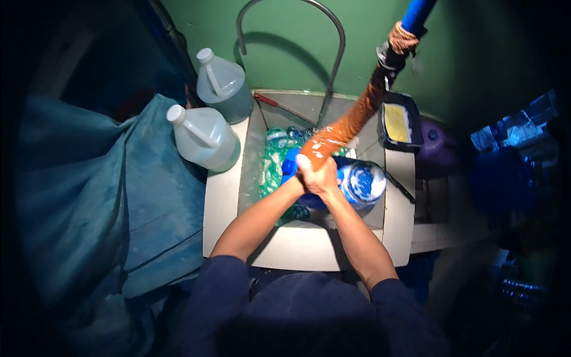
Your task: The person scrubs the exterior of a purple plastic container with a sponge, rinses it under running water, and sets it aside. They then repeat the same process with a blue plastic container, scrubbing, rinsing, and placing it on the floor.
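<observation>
Both bare hands, the left hand (304, 168) and the right hand (323, 179), are closed tight together around the low end of a wet, shiny, orange-brown soft tube (338, 134). It slants down from a blue pipe (419, 13) into a grey sink with a wide white rim (294, 247). Squashed green plastic bottles (272, 172) crowd the sink's left side. Two clear jugs (205, 140) stand by its left edge; a black tray (414, 144) sits on the right rim.
</observation>
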The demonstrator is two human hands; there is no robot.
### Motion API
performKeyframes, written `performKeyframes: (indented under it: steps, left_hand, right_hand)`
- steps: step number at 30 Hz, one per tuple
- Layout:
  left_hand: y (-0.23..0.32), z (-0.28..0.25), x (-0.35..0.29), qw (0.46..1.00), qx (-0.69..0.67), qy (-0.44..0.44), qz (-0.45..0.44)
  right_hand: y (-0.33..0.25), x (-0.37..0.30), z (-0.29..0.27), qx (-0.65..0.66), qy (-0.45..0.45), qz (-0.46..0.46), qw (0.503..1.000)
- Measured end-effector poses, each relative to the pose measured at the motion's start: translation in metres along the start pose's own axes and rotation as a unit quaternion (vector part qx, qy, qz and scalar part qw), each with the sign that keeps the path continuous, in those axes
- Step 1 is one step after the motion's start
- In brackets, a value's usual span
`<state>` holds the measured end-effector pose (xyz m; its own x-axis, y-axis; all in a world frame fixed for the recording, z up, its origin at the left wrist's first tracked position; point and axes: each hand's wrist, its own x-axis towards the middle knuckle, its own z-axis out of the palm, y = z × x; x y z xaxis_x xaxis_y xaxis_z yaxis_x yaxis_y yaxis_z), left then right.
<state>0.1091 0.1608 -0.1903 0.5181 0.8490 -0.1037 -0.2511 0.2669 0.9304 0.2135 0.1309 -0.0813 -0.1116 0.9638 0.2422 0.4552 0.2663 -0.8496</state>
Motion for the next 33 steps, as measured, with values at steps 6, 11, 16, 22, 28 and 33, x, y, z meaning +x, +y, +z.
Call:
performKeyframes:
  steps: [6,11,16,22,28,33]
  left_hand:
    - [0.038,0.013,0.020,0.882,0.469,-0.014,-0.045]
    - [0.115,0.039,0.018,0.803,0.574,0.114,-0.112]
    - [0.142,0.016,0.015,0.809,0.534,0.168,-0.180]
    - [0.144,-0.004,0.007,0.847,0.464,0.177,-0.190]
    - [0.121,-0.017,0.012,0.871,0.395,0.170,-0.236]
    - [0.105,-0.019,0.014,0.859,0.460,0.168,-0.146]
  right_hand:
    - [-0.011,0.023,-0.070,-0.358,-0.155,0.079,0.917]
    - [0.049,0.024,-0.108,-0.263,0.067,-0.115,0.956]
    - [0.092,0.043,-0.116,-0.260,0.222,-0.103,0.934]
    - [0.128,0.024,-0.053,0.152,0.285,0.046,0.945]
    - [0.028,-0.066,0.076,-0.064,0.213,0.185,0.957]
    - [0.012,-0.062,0.084,-0.018,0.245,0.068,0.967]
